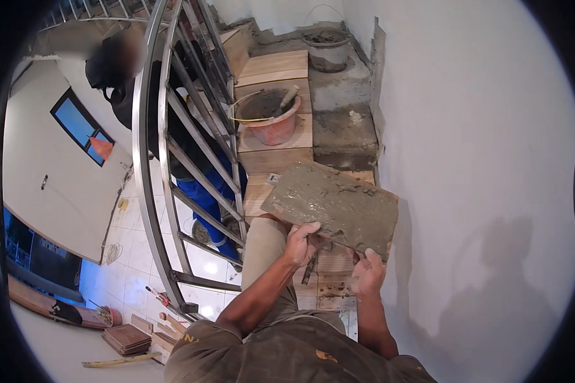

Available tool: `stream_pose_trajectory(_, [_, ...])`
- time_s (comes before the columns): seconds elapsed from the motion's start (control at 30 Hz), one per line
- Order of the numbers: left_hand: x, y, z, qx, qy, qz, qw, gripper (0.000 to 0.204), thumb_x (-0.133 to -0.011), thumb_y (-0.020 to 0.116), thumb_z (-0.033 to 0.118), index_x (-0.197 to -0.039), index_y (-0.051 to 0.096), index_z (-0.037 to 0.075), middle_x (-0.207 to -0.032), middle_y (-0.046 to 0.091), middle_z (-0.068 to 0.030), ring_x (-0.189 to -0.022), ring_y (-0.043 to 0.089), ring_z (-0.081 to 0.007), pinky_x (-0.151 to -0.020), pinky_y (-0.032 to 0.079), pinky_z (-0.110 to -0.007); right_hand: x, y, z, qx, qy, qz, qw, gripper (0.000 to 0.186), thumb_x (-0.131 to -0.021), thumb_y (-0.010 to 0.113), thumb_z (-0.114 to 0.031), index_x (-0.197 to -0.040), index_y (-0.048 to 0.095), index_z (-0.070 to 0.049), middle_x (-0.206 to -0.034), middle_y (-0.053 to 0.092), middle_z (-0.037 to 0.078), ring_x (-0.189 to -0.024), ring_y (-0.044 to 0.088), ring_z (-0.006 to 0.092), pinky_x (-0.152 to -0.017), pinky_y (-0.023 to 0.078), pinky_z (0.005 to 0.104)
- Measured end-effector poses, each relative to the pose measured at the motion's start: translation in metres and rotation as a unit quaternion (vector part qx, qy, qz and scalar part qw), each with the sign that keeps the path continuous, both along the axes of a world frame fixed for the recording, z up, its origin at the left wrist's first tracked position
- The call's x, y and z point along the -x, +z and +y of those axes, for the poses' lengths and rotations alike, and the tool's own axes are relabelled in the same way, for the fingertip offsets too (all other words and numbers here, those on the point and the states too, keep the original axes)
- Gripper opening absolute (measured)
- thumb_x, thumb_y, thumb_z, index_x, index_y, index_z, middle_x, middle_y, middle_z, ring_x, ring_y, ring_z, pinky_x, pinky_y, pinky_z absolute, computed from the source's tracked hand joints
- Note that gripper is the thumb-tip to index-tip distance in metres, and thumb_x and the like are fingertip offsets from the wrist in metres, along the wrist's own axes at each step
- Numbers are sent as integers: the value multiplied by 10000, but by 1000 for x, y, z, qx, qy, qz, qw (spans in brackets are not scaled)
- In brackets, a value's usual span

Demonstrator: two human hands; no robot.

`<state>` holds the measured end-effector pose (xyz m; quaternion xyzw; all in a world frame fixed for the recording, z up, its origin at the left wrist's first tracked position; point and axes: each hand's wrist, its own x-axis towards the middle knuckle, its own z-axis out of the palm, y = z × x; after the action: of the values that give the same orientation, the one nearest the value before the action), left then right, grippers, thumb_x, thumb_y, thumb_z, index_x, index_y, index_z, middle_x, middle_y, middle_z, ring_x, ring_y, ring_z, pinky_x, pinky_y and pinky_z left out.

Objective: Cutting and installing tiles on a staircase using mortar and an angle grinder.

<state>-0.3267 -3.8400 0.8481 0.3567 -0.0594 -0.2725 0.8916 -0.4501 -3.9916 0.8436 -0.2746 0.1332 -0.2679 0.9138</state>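
Both my hands hold a tile (338,203) whose upper face is covered with wet grey mortar. My left hand (302,244) grips its near edge toward the left, thumb on top. Around the near right corner, my right hand (368,273) is closed with its thumb also on top. The tile is tilted over the wooden-looking stair treads ahead of me. Beyond it, a reddish bucket (271,127) of mortar stands on a tiled step, and a trowel handle (290,96) sticks out of it. Fingers under the tile are hidden.
A metal railing (166,127) runs along the left, with a person in blue trousers (201,198) behind it. A grey bucket (326,54) stands higher on the bare concrete steps. The white wall (473,127) closes off the right. Stacked tiles (126,339) lie on the lower floor.
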Motion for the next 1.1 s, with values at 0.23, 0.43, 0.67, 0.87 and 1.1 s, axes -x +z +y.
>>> stream_pose_trajectory(0.23, [-53, 34, -10, -83, -64, 45, 993, 320, -998, 622, 150, -1270, 581, -14, -1204, 670, -124, -1101, 662, -240, -1005, 547, -467, -58, 5, -27, -21, 10, 34, 999, 383, -911, 659, -163, -1283, 598, -96, -1204, 678, 53, -1093, 656, 213, -934, 540, 423])
stream_pose_trajectory(0.43, [-104, 27, -44, -94, -113, 115, 982, 313, -1029, 584, 135, -1282, 567, -48, -1225, 652, -166, -1120, 660, -282, -1045, 549, -479, -118, 3, -60, -36, -20, 68, 997, 317, -923, 667, -160, -1228, 615, -87, -1164, 666, 54, -1094, 641, 220, -981, 518, 431])
stream_pose_trajectory(0.67, [-144, -68, -86, -72, -90, 171, 979, 348, -1032, 562, 134, -1296, 527, -91, -1227, 643, -205, -1125, 662, -306, -1055, 537, -469, -168, -86, -105, -41, -5, 149, 988, 261, -920, 685, -153, -1138, 626, -22, -1124, 661, 84, -1040, 654, 223, -958, 547, 435])
stream_pose_trajectory(0.87, [-180, -157, -105, -90, -83, 267, 956, 310, -1037, 558, 154, -1259, 552, -64, -1191, 666, -214, -1106, 679, -316, -1034, 550, -468, -200, -168, -124, -63, 7, 249, 966, 175, -908, 691, -138, -1047, 635, -47, -1023, 674, 59, -917, 666, 201, -950, 563, 435])
stream_pose_trajectory(1.1, [-230, -216, -134, -44, -83, 338, 936, 350, -1009, 593, 171, -1250, 530, -75, -1219, 625, -236, -1149, 639, -346, -1062, 514, -492, -261, -209, -164, -39, 39, 299, 953, 196, -902, 680, -128, -1071, 633, -39, -1025, 680, 74, -910, 673, 222, -895, 589, 425])
